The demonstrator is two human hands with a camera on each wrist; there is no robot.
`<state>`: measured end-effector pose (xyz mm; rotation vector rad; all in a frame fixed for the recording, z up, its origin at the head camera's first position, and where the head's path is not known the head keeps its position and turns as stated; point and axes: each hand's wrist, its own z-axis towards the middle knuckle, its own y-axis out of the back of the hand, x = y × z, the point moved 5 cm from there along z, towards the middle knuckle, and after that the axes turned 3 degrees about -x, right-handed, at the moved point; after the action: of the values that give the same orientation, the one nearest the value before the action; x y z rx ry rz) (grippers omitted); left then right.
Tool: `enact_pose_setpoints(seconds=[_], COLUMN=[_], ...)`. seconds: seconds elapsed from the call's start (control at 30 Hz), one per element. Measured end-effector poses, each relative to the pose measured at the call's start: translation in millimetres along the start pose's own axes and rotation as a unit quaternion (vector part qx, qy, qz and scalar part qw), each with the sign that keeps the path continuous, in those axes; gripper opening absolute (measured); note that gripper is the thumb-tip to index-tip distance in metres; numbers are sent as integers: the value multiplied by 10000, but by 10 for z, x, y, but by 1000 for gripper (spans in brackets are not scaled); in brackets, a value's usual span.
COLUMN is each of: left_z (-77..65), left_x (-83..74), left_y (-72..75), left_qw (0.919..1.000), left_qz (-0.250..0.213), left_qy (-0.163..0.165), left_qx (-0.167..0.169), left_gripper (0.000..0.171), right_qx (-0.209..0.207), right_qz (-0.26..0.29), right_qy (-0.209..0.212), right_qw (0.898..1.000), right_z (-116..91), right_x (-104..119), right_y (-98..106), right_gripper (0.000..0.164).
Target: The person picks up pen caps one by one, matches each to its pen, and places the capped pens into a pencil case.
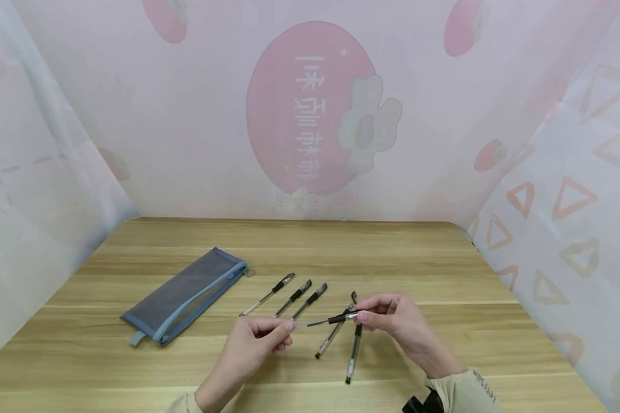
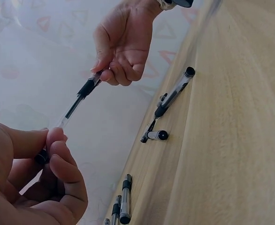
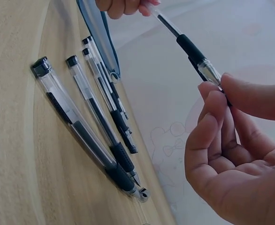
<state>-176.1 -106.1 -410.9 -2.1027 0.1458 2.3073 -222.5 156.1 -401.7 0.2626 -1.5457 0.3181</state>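
Note:
Between both hands, above the table, a clear gel pen with a black grip [image 1: 336,319] is held. My left hand [image 1: 253,347] pinches its clear tail end between thumb and fingers. At the other end, the thumb and fingertips of my right hand [image 1: 400,326] pinch the capped tip. In the right wrist view the pen [image 3: 190,48] slants down toward the right hand [image 3: 240,145], whose fingertips hide the tip. Below the hands lie two similar pens, one slanted [image 1: 328,342] and one nearly lengthwise [image 1: 354,355].
Three more pens lie side by side left of centre: a left one [image 1: 266,297], a middle one [image 1: 295,295] and a right one [image 1: 312,298]. Farther left lies a blue-grey mesh zip pouch [image 1: 173,292]. Printed curtains [image 1: 206,115] surround the wooden table [image 1: 392,252].

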Motion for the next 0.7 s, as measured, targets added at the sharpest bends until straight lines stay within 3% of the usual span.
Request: enact_pose_setpoints(seconds=[0.5,0.7], left_z=[9,7], left_x=[33,11], left_y=[-19,-47], left_qw=[9993,9997], left_qz=[334,245], left_qy=[-78,-54], left_qx=[-117,-43], left_gripper=[19,21], right_qx=[-52,19], right_qz=[-82,32], right_qy=[-54,-83], right_qw=[9999,10000], right_z=[-17,-7], right_x=[11,-6], right_y=[-52,-5], right_gripper=[20,21])
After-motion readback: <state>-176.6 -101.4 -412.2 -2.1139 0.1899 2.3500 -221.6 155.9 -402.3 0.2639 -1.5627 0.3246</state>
